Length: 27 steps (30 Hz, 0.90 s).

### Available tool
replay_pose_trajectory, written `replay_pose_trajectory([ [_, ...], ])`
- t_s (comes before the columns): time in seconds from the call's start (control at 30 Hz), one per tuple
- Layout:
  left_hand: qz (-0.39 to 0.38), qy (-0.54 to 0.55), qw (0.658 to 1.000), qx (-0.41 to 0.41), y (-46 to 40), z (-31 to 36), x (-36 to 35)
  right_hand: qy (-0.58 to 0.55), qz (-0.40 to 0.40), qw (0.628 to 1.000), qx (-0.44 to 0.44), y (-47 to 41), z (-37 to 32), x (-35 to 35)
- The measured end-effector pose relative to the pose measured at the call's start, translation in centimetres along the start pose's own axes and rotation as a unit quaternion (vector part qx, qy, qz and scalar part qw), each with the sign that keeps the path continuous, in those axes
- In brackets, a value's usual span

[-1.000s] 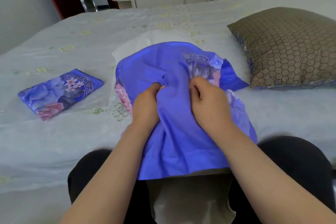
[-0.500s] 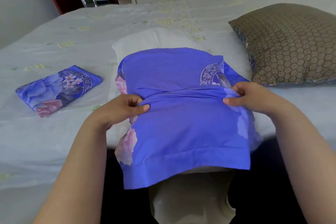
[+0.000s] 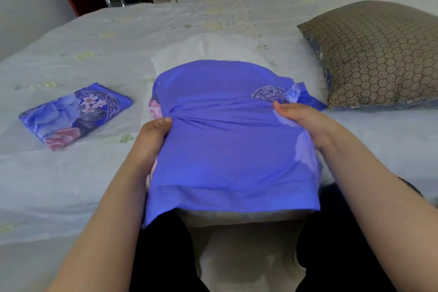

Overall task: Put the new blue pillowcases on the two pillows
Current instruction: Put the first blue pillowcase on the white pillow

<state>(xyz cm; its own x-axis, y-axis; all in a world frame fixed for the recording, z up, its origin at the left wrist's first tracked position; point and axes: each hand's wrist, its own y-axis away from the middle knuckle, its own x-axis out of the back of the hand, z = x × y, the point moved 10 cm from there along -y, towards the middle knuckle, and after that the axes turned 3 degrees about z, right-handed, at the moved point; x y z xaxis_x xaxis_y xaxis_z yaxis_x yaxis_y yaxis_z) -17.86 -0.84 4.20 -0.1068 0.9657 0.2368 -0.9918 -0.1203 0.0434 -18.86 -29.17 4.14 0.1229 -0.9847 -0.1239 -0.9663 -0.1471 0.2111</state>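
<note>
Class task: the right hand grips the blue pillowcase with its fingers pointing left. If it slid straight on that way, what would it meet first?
Probably the bunched fold of the blue pillowcase ahead of the right hand; farther along, the left hand. Depth is unclear.

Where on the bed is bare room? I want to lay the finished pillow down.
Bare sheet lies between the folded pillowcase and the white pillow, and across the far bed beyond both. The right side is crowded by the brown pillow.
</note>
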Motion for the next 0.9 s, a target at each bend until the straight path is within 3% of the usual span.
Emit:
replay_pose_trajectory([
  [0.13, -0.054, 0.018, 0.997, 0.047, 0.4, -1.8, -0.4, 0.188, 0.008, 0.982, -0.018, -1.0, 1.4, 2.2],
  [0.23, -0.079, -0.003, 0.996, 0.044, 0.5, -1.9, 0.3, 0.164, -0.033, 0.986, 0.009, -0.2, 0.9, 2.8],
  [0.3, -0.076, -0.06, 0.995, 0.029, 0.4, -2.2, 1.0, 0.238, -0.063, 0.969, -0.004, 1.6, 1.0, 2.8],
  [0.4, 0.024, -0.104, 0.994, 0.013, 0.1, -1.6, 1.9, 0.388, 0.069, 0.918, 0.052, 1.6, 0.0, 4.3],
  [0.43, 0.047, -0.101, 0.994, 0.008, 0.2, -1.0, 1.5, 0.377, 0.131, 0.913, 0.084, 1.8, -0.5, 4.2],
  [0.47, 0.052, -0.095, 0.994, 0.022, 0.2, -0.9, 0.8, 0.306, 0.159, 0.933, 0.106, 1.8, -0.6, 3.4],
  [0.53, 0.04, -0.064, 0.996, 0.048, 0.4, -1.0, 0.2, 0.001, 0.141, 0.988, 0.066, 1.5, 0.9, 2.2],
  [0.57, 0.023, 0.007, 0.997, 0.078, 0.6, -1.8, -0.2, -0.103, 0.127, 0.986, 0.015, 1.2, 2.5, 2.0],
  [0.6, -0.003, 0.093, 0.988, 0.127, 0.9, -2.9, -0.8, -0.108, 0.136, 0.985, -0.008, 0.9, 3.6, 2.6],
  [0.63, -0.013, 0.131, 0.981, 0.145, 1.1, -3.6, -0.8, -0.026, 0.181, 0.983, -0.01, 1.0, 4.1, 3.8],
  [0.7, 0.001, 0.04, 0.994, 0.1, 0.7, -3.6, 0.1, 0.191, 0.273, 0.942, 0.04, 1.5, 3.5, 6.0],
  [0.77, 0.037, -0.177, 0.983, 0.004, 0.8, -2.2, 1.1, 0.27, 0.306, 0.912, 0.031, 2.3, 3.3, 6.4],
  [0.83, 0.143, -0.441, 0.881, -0.096, 2.7, 1.8, 2.5, 0.302, 0.275, 0.912, -0.027, 2.1, 4.3, 6.3],
  [0.87, 0.181, -0.509, 0.831, -0.132, 4.1, 3.9, 2.5, 0.293, 0.235, 0.924, -0.067, 2.0, 5.2, 5.9],
  [0.9, 0.185, -0.523, 0.82, -0.14, 5.1, 5.3, 2.2, 0.248, 0.185, 0.946, -0.092, 1.8, 6.0, 5.1],
])
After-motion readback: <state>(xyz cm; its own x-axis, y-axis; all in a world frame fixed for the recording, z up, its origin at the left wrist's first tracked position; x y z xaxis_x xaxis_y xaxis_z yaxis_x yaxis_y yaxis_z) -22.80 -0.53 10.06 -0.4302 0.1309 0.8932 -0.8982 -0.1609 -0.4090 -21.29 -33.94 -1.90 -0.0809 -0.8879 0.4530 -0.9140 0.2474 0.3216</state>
